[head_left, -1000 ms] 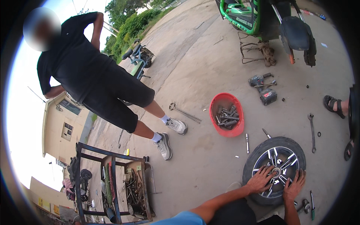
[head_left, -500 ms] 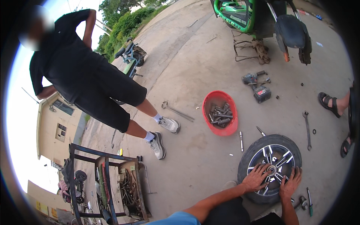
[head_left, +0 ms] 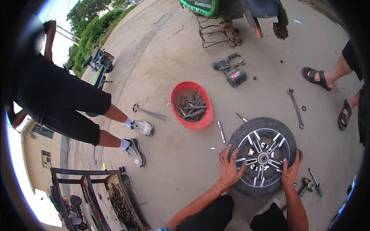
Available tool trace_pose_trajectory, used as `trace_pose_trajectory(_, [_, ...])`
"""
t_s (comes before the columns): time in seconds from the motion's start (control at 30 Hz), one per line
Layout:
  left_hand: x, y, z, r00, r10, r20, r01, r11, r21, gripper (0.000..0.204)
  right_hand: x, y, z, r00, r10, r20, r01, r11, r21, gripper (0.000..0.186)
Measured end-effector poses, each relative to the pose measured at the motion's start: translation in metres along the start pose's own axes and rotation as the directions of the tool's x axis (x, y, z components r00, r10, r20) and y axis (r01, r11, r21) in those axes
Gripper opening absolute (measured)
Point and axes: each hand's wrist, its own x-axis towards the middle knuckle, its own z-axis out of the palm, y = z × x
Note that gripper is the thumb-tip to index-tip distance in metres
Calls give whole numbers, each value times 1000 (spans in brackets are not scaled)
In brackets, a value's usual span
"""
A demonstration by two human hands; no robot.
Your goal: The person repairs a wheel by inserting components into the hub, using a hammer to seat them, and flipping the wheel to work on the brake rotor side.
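Left grip (head_left: 230,168) and right grip (head_left: 291,169) clamp a wheel (head_left: 263,158) from opposite sides

On each side the fingers lie along the outside of the black tyre (head_left: 250,131), with the thumb turned in toward the spoked rim (head_left: 256,141). The wheel sits face up on the concrete ground (head_left: 185,163), just beyond the person's knees; whether any edge is raised I cannot tell. Just past the tyre are a pointed tool (head_left: 241,117) and a metal bar (head_left: 221,131); to its right lie a wrench (head_left: 295,108), a small ring (head_left: 304,108) and a green-handled tool (head_left: 316,183). Farther out, a red hard hat (head_left: 207,118) lies upturned, holding metal sockets (head_left: 194,107), near a cordless power tool (head_left: 231,71). Toward the ground's greenery-lined edge stands a scooter (head_left: 101,68).
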Motion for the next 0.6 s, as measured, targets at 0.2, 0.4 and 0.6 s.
trace_pose_trajectory(0.2, [-8,-104,-12,689,-634,351,724,624,-293,85,13,-22,29,915,364,173,-380,923,64,78])
trace_pose_trajectory(0.4, [28,-64,9,569,-678,465,821,437,-367,82,47,-6,-9,564,710,422,-825,457,334,90])
trace_pose_trajectory(0.6, [24,-61,-24,601,-698,389,733,288,-617,74,49,-26,-26,704,613,359,-626,296,722,75])
